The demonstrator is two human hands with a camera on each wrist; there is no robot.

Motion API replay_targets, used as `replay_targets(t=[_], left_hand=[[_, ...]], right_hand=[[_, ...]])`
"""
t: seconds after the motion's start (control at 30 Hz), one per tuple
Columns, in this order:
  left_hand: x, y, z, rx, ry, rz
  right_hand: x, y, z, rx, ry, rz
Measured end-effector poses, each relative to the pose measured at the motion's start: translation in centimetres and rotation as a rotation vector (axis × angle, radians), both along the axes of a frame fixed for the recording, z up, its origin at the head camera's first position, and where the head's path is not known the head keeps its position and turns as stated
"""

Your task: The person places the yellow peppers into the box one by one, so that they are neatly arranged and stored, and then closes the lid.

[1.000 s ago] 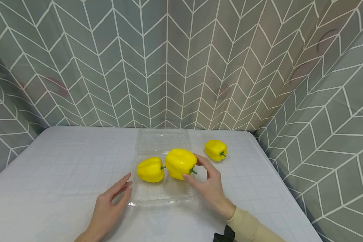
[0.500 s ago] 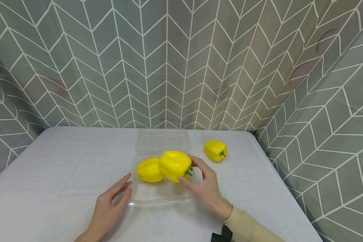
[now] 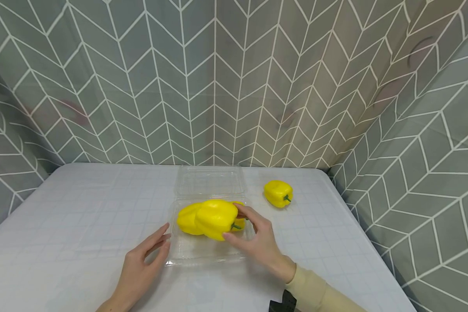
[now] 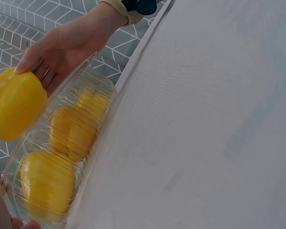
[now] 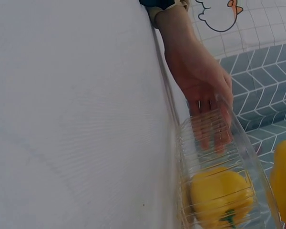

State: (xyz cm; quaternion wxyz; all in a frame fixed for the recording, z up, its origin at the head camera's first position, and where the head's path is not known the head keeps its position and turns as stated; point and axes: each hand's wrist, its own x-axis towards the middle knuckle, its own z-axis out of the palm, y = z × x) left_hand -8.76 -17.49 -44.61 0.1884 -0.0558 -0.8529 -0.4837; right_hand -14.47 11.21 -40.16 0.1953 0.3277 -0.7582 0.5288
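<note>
My right hand (image 3: pixel 259 238) grips a yellow bell pepper (image 3: pixel 217 219) by its stem end, thumb at the near side and fingers behind. It hangs over an open clear plastic clamshell box (image 3: pixel 206 255). Inside that box lie two more yellow peppers, the left pepper (image 3: pixel 185 220) and the right pepper (image 3: pixel 239 225), both partly covered by the held one in the head view. In the left wrist view the held pepper (image 4: pixel 16 105) is outside the rim, above the others. My left hand (image 3: pixel 140 262) rests with extended fingers at the box's left wall.
The box's clear lid (image 3: pixel 210 182) lies folded back behind it. Another yellow pepper (image 3: pixel 277 193) sits on the white tablecloth (image 3: pixel 101 203) to the right of the lid. A patterned curtain (image 3: pixel 203 86) hangs behind the table and along its sides.
My right hand has carried its pepper leftward and toward me over the box, and the right pepper inside has come partly into sight. The left hand stays put.
</note>
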Motion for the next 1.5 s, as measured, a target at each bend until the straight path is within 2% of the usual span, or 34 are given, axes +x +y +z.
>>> replay_targets(t=[0.6,0.8,0.93,1.3,1.5], left_hand=[[-0.2,0.0,-0.2,-0.006,0.041,0.000],[-0.1,0.0,-0.1,-0.014,0.028,0.002],[-0.1,0.0,0.0,-0.025,0.023,0.000],[-0.1,0.0,0.1,-0.039,0.001,0.007],[-0.1,0.0,0.0,-0.048,0.000,0.006]], right_hand=[[0.5,-1.4,0.5,0.050,-0.150,0.110],[0.5,-2.0,0.6,0.080,-0.183,0.142],[0.6,-2.5,0.8,0.116,-0.243,0.166],[0.8,-3.0,1.3,0.252,-0.393,0.128],[0.5,-3.1,1.3,0.304,-0.405,0.128]])
